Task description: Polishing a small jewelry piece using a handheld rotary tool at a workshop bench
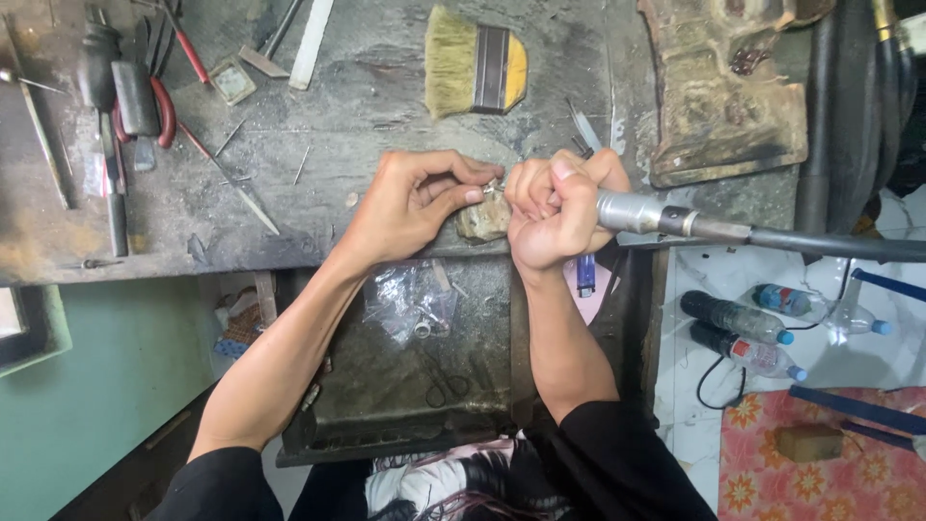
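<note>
At the bench's front edge, seen from the head camera, two hands meet over one worn wooden peg (pixel 485 220). One left hand (pixel 415 203) pinches a single tiny metal piece (pixel 491 188) between thumb and fingertips, held just above the peg. One right hand (pixel 555 207) is closed in a fist around one rotary handpiece (pixel 656 214), its tip at the piece. Farther back lies one flat brush (pixel 475 61). Three plastic bottles (pixel 738 318) lie on the floor at right.
</note>
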